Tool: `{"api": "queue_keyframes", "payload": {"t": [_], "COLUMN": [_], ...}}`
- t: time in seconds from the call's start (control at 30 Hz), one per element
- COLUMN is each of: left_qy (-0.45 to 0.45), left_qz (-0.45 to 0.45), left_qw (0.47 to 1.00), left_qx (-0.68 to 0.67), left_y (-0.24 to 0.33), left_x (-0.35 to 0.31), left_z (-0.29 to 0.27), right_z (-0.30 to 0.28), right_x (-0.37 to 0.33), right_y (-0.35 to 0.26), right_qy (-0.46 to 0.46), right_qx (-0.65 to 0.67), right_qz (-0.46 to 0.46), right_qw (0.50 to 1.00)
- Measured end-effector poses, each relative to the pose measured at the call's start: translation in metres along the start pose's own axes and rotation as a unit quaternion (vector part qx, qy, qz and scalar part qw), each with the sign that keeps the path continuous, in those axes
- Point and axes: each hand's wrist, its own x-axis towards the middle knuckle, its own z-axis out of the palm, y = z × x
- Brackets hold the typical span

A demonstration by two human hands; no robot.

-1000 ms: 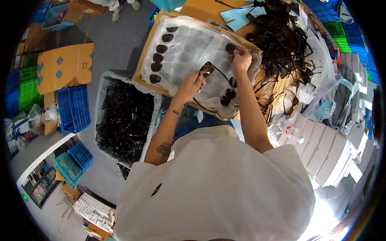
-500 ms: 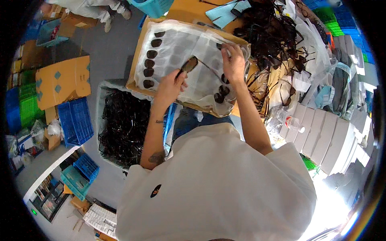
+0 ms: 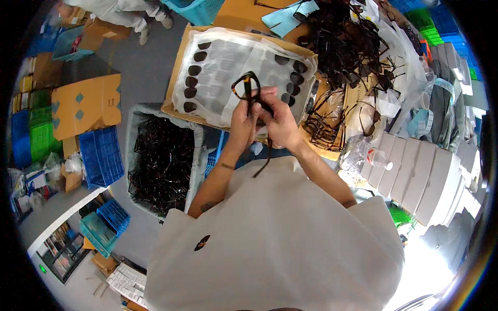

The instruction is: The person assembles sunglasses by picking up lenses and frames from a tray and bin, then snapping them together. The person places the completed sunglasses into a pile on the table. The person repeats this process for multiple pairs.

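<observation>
Both my hands meet over the near side of a shallow cardboard box [image 3: 179, 58] lined with white sheeting. Between them is a tortoiseshell glasses frame [image 3: 246, 78], one rim pointing up and away from me. One temple of it hangs down toward my shirt. My left hand [image 3: 241, 123] grips the frame from the left, and my right hand [image 3: 281, 123] closes on it from the right. My fingers cover the other rim, so its lens cannot be made out. Dark lenses [image 3: 191, 82] lie in a column along the box's left side; more dark lenses [image 3: 296, 78] lie at the right.
A heap of dark glasses frames [image 3: 342, 44] lies right of the box, beside a light-blue cloth [image 3: 290, 18]. At lower left stands a lined bin [image 3: 136, 111] full of dark frames. White boxes [image 3: 410, 171] and a clear plastic bottle [image 3: 378, 158] are at right.
My right hand has left the lenses at the box's right side and joined my left hand on the glasses frame. The frame has turned upright and come slightly toward me.
</observation>
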Motion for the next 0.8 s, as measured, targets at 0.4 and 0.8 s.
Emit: {"api": "queue_keyframes", "payload": {"t": [0.4,0.8], "left_qy": [0.325,0.34], "left_qz": [0.054,-0.024], "left_qw": [0.911,0.908], "left_qx": [-0.247,-0.245], "left_y": [-0.003,0.059], "left_x": [0.015,-0.084], "left_z": [-0.084,-0.131], "right_z": [0.052,0.069], "right_x": [0.061,0.267], "right_y": [0.048,0.152], "right_qy": [-0.04,0.124], "right_qx": [0.334,-0.384], "right_qz": [0.129,-0.077], "right_qw": [0.933,0.912]}}
